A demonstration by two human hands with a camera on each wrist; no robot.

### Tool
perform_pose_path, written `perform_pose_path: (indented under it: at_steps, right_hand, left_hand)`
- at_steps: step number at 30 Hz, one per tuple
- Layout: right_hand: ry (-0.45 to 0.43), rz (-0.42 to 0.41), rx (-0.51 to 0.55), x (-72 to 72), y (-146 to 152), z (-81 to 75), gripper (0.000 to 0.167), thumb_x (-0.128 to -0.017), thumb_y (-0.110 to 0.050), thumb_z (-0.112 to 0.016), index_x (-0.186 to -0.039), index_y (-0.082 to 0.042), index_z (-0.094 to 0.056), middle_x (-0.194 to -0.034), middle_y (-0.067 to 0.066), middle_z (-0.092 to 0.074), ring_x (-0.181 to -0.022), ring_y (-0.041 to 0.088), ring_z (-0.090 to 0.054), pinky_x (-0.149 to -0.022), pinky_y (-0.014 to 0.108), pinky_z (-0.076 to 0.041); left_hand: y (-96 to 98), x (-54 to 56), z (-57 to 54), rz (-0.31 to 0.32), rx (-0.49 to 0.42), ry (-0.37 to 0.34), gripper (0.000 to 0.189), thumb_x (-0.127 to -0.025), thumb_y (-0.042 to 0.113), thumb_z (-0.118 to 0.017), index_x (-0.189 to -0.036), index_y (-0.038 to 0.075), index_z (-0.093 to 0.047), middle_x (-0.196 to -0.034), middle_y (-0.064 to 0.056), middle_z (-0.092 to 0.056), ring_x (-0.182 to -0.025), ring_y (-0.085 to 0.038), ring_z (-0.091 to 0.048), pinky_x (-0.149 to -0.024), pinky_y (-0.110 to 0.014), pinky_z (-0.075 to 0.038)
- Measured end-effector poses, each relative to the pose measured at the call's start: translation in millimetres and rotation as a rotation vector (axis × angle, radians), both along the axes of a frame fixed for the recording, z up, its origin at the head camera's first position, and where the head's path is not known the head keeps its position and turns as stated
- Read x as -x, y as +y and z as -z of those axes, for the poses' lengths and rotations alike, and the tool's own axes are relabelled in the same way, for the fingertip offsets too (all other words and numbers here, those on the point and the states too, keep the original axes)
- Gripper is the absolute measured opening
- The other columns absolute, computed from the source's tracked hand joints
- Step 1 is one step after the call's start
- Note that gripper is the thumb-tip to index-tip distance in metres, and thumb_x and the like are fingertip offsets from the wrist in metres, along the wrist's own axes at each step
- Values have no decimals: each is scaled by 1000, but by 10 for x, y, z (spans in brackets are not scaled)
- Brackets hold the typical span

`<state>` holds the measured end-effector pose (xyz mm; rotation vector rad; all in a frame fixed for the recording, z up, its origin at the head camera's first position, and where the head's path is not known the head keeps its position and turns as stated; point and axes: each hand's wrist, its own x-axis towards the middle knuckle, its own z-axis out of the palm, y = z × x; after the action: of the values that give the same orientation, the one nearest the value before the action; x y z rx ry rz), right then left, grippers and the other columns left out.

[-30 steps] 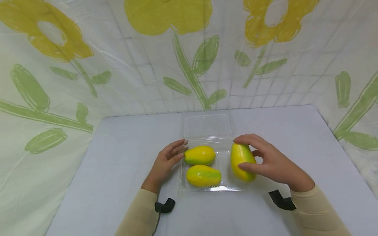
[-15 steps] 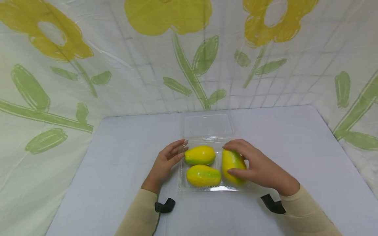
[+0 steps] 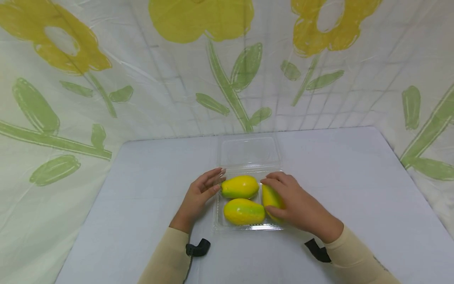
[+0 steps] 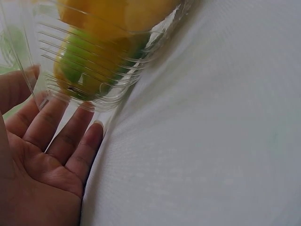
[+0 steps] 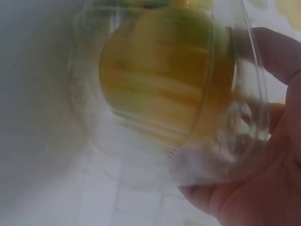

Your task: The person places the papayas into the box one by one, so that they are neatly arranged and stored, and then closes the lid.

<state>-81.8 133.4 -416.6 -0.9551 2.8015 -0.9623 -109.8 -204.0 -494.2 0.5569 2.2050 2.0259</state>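
Three yellow-green papayas lie in or at a clear plastic clamshell box [image 3: 234,228] with its lid [image 3: 250,152] folded back. Two of them, an upper papaya [image 3: 240,186] and a lower papaya [image 3: 244,212], lie side by side in the left part. My right hand [image 3: 296,201] grips a third papaya [image 3: 271,201] between thumb and fingers, upright at the box's right side and partly covered by the hand. In the left wrist view my left hand [image 4: 51,155] touches the box's ribbed end with lightly bent fingers, beside a papaya [image 4: 89,61] seen through the plastic.
The box stands on a white-covered table [image 3: 159,169]. Behind it hangs a white curtain [image 3: 159,102] printed with yellow flowers and green leaves. Black straps circle both wrists, a left strap [image 3: 198,247] and a right strap [image 3: 318,251].
My right hand has carried the third papaya leftward and lower, into the box's right part beside the other two. The left hand has stayed in place.
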Motion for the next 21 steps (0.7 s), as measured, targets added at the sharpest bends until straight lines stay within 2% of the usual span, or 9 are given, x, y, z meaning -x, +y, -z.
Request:
perform_pose_path:
  at_steps: [6, 13, 21]
  right_hand:
    - [79, 43, -69, -39, -104, 53, 61, -89, -17, -84, -144, -1, -64, -143, 18, -58, -126, 40, -57, -105, 59, -51]
    - [122, 67, -133, -46, -148, 57, 61, -92, -27, -85, -144, -3, -66, -143, 18, -60, -125, 39, -59, -103, 60, -52]
    - [150, 65, -105, -52, -124, 45, 55, -94, -25, -85, -142, -4, -67, -140, 16, -61, -123, 38, -60, -102, 56, -54]
  left_hand:
    - [7, -7, -20, -3, 0, -9, 52, -110, 10, -65, -161, 12, -53, -159, -6, -57, -142, -30, -58, -118, -38, -43]
    - [-1, -9, -13, -2, 5, -7, 52, -110, 10, -65, -161, 13, -53, -159, -5, -57, -142, -30, -58, -118, -38, -43]
    - [-9, -8, 0, 2, -2, -6, 52, -111, 9, -64, -161, 12, -52, -160, -7, -57, -143, -32, -57, -118, -37, -43]
